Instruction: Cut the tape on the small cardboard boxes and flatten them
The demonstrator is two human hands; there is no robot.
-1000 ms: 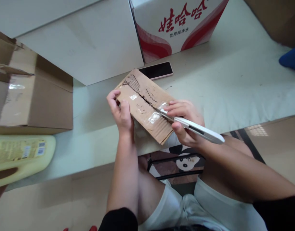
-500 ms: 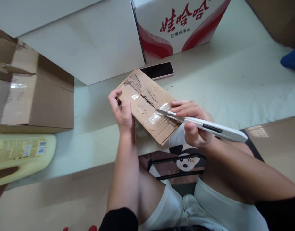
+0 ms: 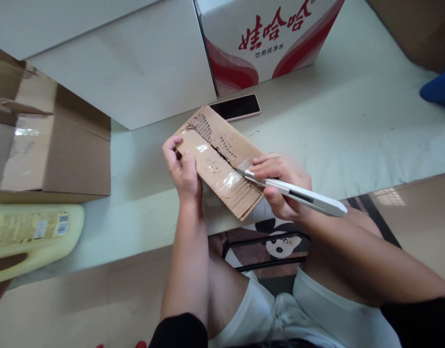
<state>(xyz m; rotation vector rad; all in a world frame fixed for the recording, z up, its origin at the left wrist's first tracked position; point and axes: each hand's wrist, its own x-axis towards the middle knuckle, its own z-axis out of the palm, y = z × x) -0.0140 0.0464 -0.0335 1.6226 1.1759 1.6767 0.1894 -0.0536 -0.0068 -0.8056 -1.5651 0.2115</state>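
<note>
My left hand point(image 3: 184, 169) grips the left edge of a small flat cardboard box point(image 3: 222, 193), thumb on top and fingers curled at the far side. A torn seam runs along the box's upper face, with ragged, peeled patches and bits of clear tape beside it. My right hand point(image 3: 280, 181) is closed around a white utility knife point(image 3: 313, 200). The blade is extended, and its tip touches the seam near the taped right part of the box. The underside of the box is hidden.
A phone point(image 3: 240, 107) lies just behind the box, before a large white box point(image 3: 135, 72) and a red-and-white carton point(image 3: 269, 43). An open brown carton point(image 3: 77, 150) and a yellow jug point(image 3: 37, 237) stand left. A blue object point(image 3: 440, 89) is at the right edge.
My right hand and the knife have shifted left, and the knife's handle end has come closer to the box. My left hand and the box have barely moved.
</note>
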